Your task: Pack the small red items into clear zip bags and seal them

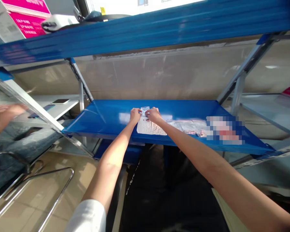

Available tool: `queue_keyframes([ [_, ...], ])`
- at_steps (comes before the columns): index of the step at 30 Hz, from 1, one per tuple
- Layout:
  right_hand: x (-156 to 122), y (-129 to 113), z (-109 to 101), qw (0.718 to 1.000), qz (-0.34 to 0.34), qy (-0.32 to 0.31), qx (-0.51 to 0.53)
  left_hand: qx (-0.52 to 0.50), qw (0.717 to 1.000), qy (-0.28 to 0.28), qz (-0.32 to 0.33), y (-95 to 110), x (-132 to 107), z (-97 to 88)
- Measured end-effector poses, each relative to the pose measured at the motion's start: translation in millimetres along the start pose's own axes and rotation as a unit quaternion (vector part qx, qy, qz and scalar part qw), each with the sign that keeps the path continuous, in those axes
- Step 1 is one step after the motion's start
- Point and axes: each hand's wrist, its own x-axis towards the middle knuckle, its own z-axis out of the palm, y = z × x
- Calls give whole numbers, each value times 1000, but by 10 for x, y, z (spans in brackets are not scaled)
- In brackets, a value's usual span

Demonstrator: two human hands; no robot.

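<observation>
A small clear plastic bag [145,110] lies between my hands on the blue shelf. My left hand [135,114] pinches its left side with fingers closed. From the right, my right hand [153,114] grips the opposite side, also with closed fingers. Just below the bag a white cloth or paper sheet [149,127] is spread, with a few tiny dark reddish pieces [146,120] near its top edge. What these pieces are is too small to tell. To the right lies a larger clear plastic bag [187,126] with small pinkish items [202,132] at its end.
The blue shelf [106,112] has metal uprights at both sides, and a blue upper beam [145,32] crosses above it. A pixelated patch hides something at the shelf's right end. Another person's arm [4,117] is at far left, near phones [61,101] on a white shelf.
</observation>
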Motion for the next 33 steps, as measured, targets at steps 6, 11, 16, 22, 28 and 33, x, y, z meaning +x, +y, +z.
queue_keyframes([
  [6,-299,-47,-236,1000,-7,24,-6,13,999,30,-3,220,-68,-123],
  [11,-1028,-14,-523,985,7,165,47,-15,998,14,59,680,-562,-18],
  [16,-1760,252,-869,949,104,295,39,6,977,-105,187,1174,-1291,465],
  [22,-2140,711,-1153,916,201,345,-45,102,952,-151,245,1499,-1567,1004],
  [28,-2203,759,-1160,929,237,282,-21,127,951,-142,244,1525,-1594,1143],
  [33,-2183,745,-1200,902,290,312,69,79,963,-128,223,1529,-1653,1101],
])
